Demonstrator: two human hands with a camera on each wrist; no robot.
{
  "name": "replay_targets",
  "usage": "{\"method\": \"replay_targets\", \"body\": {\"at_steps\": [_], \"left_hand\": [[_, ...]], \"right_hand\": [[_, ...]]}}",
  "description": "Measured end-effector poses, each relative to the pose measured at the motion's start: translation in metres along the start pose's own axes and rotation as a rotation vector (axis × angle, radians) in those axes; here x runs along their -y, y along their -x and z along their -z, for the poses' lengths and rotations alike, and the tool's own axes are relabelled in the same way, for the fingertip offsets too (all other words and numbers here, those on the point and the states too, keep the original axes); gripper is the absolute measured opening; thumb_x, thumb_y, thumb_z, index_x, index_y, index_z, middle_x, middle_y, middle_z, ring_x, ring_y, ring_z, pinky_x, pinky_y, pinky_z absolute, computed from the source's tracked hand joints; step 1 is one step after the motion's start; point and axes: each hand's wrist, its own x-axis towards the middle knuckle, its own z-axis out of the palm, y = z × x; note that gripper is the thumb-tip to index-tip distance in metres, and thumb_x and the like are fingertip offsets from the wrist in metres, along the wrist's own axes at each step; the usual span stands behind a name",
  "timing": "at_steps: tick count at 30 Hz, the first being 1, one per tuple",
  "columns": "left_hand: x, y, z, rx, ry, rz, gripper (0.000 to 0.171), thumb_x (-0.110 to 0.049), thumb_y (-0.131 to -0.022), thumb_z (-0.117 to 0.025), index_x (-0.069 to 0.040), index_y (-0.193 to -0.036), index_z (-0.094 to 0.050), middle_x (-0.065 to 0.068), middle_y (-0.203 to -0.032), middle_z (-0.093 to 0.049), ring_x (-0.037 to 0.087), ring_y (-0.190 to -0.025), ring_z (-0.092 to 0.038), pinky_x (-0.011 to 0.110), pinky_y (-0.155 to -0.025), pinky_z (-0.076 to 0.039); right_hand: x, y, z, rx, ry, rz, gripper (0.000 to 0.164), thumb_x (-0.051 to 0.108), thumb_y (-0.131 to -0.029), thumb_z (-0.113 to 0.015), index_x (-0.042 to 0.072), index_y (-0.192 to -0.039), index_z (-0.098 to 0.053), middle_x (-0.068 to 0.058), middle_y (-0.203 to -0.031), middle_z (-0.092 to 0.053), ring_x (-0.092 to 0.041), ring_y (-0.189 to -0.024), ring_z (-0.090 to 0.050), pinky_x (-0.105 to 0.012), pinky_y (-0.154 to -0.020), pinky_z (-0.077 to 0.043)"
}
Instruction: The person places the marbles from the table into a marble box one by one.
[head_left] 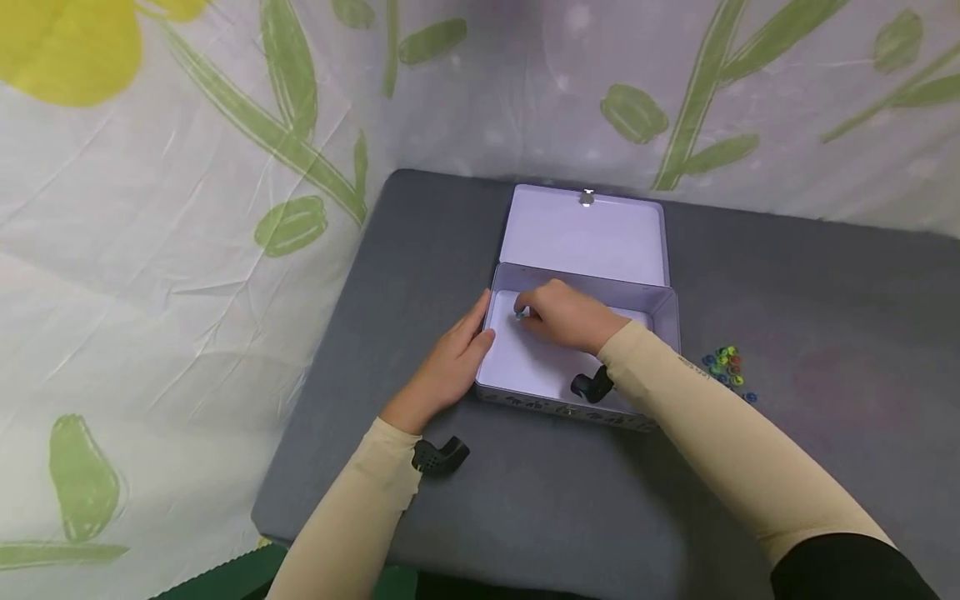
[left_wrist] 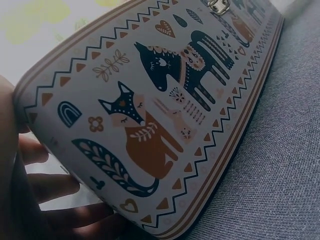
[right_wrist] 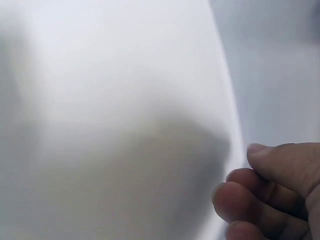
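Soft light, faint shadow on the bench [head_left: 555, 500]; left wrist's dim, glare top left; right wrist's box floor [right_wrist: 125, 65] blurs!

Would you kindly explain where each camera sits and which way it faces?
Head: on the head, facing forward and down at the open box; left hand, right hand and sleeved forearms show.
Left wrist: on that wrist, facing the box's patterned front; fingers show.
Right wrist: on that wrist, facing the box's pale inside; fingers show.
Head and left wrist share the box's front.
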Motion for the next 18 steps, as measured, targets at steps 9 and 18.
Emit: {"method": "replay_targets", "body": {"at_steps": [9,18], "left_hand": [[-0.0035,0.0034,0.0001,-0.003,0.003,-0.008,0.062,-0.029,-0.112,-0.039,-0.015,-0.169,-0.02,0.005,-0.174,-0.024,0.021,-0.16,-0.023,0.045,-0.13,-0.021],[-0.0043,0.0075,0.0065,0.0,0.014,0.022,0.062,-0.03,-0.112,-0.039,-0.018,-0.17,-0.02,0.005,-0.174,-0.025,0.021,-0.16,-0.023,0.046,-0.129,-0.021]], "right_hand": [[-0.0031,0.0032,-0.0051,0.046,-0.008,-0.063,0.016,-0.002,-0.096,-0.07,-0.002,-0.11,-0.077,-0.013,-0.105,-0.078,-0.016,-0.08,-0.063,-0.038,-0.078,-0.058],[-0.0011,-0.0042,-0.0098,0.048,-0.019,-0.05,0.024,-0.006,-0.094,-0.066,-0.002,-0.115,-0.077,-0.014,-0.113,-0.078,-0.021,-0.096,-0.073,-0.041,-0.089,-0.06]]}}
